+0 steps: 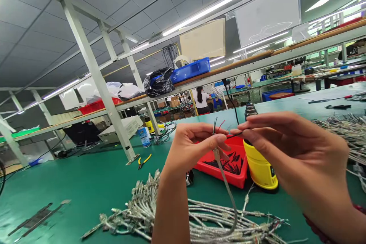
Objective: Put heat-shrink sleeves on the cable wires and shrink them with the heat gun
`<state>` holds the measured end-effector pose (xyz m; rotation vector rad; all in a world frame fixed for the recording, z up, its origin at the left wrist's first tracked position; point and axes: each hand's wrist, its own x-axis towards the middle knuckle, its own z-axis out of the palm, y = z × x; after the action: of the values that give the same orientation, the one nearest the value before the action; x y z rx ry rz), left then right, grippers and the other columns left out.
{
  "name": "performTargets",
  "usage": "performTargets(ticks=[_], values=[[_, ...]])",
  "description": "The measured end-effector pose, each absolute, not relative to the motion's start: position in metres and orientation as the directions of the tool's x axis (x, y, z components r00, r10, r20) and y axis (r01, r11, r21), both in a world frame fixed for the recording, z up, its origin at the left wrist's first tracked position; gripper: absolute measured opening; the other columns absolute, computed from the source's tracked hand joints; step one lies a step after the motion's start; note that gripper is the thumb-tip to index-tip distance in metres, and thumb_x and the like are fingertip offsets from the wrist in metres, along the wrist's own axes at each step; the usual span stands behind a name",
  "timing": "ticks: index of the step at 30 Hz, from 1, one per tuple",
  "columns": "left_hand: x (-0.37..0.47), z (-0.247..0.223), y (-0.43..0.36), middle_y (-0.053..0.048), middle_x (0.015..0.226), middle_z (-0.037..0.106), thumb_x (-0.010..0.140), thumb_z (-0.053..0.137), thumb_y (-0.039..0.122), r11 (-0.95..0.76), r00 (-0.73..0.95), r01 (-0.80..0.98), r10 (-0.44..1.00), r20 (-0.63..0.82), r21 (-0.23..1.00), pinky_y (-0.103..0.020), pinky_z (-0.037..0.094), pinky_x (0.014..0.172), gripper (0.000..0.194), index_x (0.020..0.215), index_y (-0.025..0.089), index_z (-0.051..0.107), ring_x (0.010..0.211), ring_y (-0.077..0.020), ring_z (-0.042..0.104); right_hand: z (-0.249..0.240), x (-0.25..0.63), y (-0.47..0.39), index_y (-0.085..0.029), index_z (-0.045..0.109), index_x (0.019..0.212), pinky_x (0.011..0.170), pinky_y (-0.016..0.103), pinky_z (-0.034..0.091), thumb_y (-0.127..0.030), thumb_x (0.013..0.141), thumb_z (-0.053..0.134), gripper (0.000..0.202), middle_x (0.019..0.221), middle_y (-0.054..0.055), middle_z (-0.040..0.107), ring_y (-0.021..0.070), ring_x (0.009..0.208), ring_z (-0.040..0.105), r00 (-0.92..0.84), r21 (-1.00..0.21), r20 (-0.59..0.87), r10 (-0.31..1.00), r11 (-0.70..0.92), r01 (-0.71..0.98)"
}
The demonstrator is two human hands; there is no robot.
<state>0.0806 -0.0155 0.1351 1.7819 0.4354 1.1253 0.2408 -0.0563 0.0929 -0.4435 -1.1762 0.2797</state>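
Note:
My left hand (197, 148) pinches a grey braided cable (227, 181) near its stripped end, where thin black, white and red wires (216, 126) fan out. With fingertips closed, my right hand (288, 156) holds a thin black piece of tubing (236, 135) level with those wires. Whether the tubing touches a wire is too small to tell. Behind the hands is a red bin (243, 173) with many short black tubes (230, 164). A yellow hot air gun (259, 164) stands nozzle up beside it, partly covered by my right hand. Below lies a pile of similar cables (137, 213).
Yellow-handled pliers (144, 161) and a blue can (144, 137) stand or lie left of the bin. A dark caliper-like tool (40, 219) rests at the left on the green table (85, 187). More cables (343, 137) lie at right. A person (202, 100) sits far behind.

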Motion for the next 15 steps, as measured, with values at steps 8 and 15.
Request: performTargets(ticks=[8, 15], values=[[0.0902, 0.1320, -0.0188, -0.004, 0.066, 0.076, 0.070, 0.085, 0.022, -0.577, 0.412, -0.143, 0.704, 0.578, 0.804, -0.020, 0.060, 0.049, 0.015, 0.075, 0.014, 0.073, 0.053, -0.0178, 0.072, 0.0910, 0.2374, -0.0495, -0.029, 0.075, 0.094, 0.072, 0.011, 0.062, -0.017, 0.073, 0.082, 0.025, 0.089, -0.006, 0.077, 0.0096, 0.079, 0.075, 0.319, -0.520, 0.778, 0.541, 0.840, -0.155], [0.0879, 0.1329, -0.0183, -0.005, 0.062, 0.074, 0.073, 0.082, 0.029, -0.591, 0.419, -0.079, 0.711, 0.565, 0.803, -0.023, 0.059, 0.047, 0.018, 0.077, 0.014, 0.073, 0.050, -0.0181, 0.070, 0.0880, 0.2355, -0.0492, -0.028, 0.076, 0.079, 0.071, 0.011, 0.061, -0.020, 0.080, 0.077, 0.008, 0.084, -0.005, 0.078, 0.0085, 0.072, 0.075, 0.315, -0.523, 0.779, 0.543, 0.839, -0.152]])
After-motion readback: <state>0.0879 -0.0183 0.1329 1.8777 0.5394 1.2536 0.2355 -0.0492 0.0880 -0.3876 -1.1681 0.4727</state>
